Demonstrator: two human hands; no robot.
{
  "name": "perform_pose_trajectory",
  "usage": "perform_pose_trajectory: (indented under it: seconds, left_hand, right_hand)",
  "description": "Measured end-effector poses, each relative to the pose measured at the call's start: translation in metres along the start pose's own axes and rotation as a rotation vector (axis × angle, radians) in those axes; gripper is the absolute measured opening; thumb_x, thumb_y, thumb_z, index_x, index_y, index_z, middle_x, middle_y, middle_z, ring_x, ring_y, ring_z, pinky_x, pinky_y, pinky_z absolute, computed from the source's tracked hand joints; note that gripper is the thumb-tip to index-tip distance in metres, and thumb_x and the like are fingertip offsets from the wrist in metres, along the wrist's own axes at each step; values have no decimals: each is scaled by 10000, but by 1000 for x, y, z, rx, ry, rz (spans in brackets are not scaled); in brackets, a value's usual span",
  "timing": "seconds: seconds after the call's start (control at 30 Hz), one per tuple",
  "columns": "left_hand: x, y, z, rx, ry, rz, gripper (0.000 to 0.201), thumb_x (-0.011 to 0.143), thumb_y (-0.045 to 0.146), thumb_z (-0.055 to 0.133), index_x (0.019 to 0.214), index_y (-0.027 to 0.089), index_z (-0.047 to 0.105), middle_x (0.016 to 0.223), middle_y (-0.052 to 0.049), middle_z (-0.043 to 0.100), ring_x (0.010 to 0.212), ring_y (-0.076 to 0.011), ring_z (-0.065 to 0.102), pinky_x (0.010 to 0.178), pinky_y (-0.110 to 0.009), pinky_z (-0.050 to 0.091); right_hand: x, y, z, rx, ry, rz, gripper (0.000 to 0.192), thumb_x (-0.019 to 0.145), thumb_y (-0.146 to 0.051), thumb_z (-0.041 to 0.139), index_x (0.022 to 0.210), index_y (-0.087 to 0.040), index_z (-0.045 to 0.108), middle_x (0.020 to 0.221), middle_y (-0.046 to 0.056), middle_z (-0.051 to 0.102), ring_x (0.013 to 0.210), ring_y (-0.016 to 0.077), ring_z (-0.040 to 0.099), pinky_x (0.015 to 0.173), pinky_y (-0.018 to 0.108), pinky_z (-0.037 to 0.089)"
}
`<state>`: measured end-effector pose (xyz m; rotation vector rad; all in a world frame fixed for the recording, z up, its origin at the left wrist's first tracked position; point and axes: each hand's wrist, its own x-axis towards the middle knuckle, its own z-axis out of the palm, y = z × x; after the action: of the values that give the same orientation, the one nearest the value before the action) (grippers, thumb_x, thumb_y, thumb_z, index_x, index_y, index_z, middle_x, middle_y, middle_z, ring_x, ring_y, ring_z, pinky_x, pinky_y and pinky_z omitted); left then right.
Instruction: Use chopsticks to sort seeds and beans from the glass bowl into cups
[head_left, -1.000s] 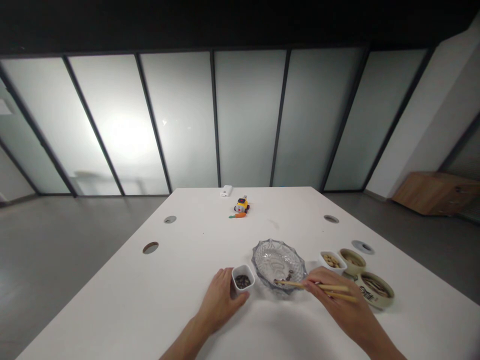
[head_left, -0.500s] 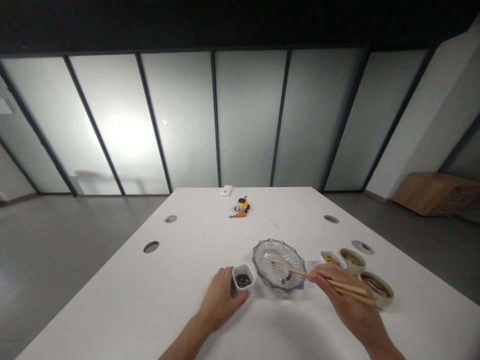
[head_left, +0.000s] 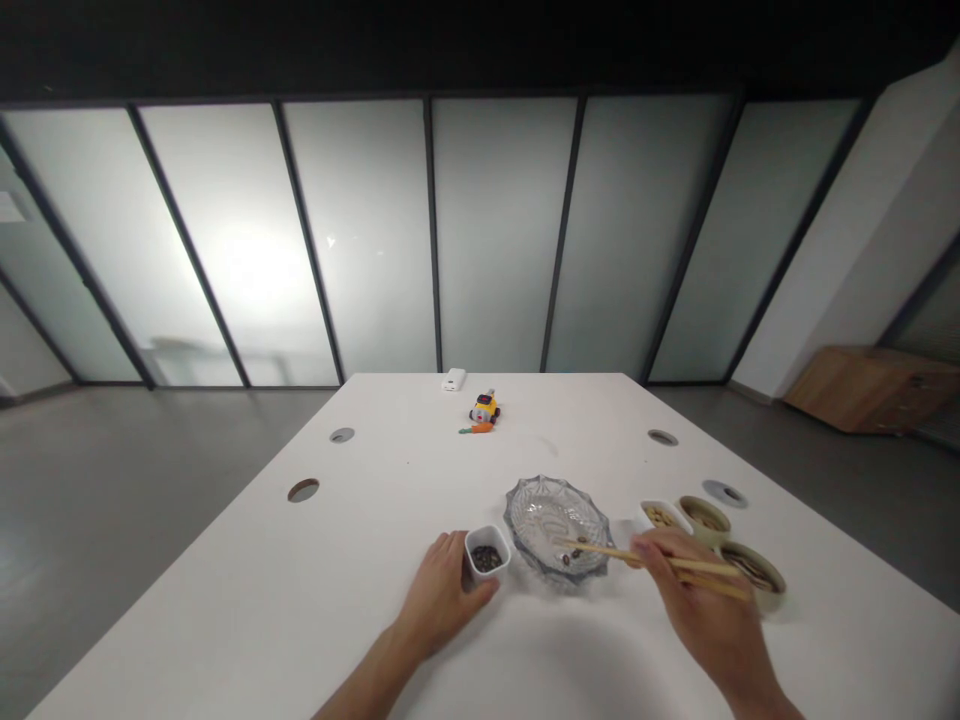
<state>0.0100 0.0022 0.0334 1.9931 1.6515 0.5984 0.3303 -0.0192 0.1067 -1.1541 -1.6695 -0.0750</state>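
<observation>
The right hand [head_left: 701, 610] is gripping a pair of wooden chopsticks [head_left: 645, 557], fingers curled closed around the shafts, and the tips are reaching into the near right part of a cut-glass bowl [head_left: 556, 520] sitting on the white table [head_left: 300, 620]. A few small dark pieces [head_left: 576, 551] are lying at the bottom of the glass bowl close to the chopstick tips; whether the tips are pinching one is too small to tell. The left hand [head_left: 439, 595] is resting on the table with its fingers loosely wrapped against the near left side of a small white square cup [head_left: 486, 551], which is holding dark beans and standing just beside the glass bowl's left edge. To the right of the glass bowl, partly behind the right hand, three more dishes are sitting close together: a small white dish of pale nuts [head_left: 663, 516], a round tan bowl [head_left: 703, 516], and a larger round bowl [head_left: 754, 570] with dark contents. Well apart, at the far end of the table, a yellow toy [head_left: 484, 409] with an orange carrot piece is standing near a small white box [head_left: 453, 380].
</observation>
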Motion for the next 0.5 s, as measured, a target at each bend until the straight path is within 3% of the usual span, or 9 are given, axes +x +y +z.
perform_pose_trajectory:
  seconds: [0.23,0.5]
  left_hand:
    - [0,-1,1,-6,15,14,226,907,340,758,1080,228,665,1184,-76,756,1107,-290,653,1023,-382,476]
    - [-1,0,-1,9,0,1,240,919,376,756,1095,239,669,1192,-68,762,1110,-290,650,1017,-382,485]
  right_hand:
    - [-6,8,6,7,-201,46,568,1129,-666,582,759,-268,748,726,3,770,644,185,755,613,272,589]
    - [-6,9,2,44,-223,84,548,1107,-671,619,762,-269,756,758,35,792,693,221,765,649,310,604]
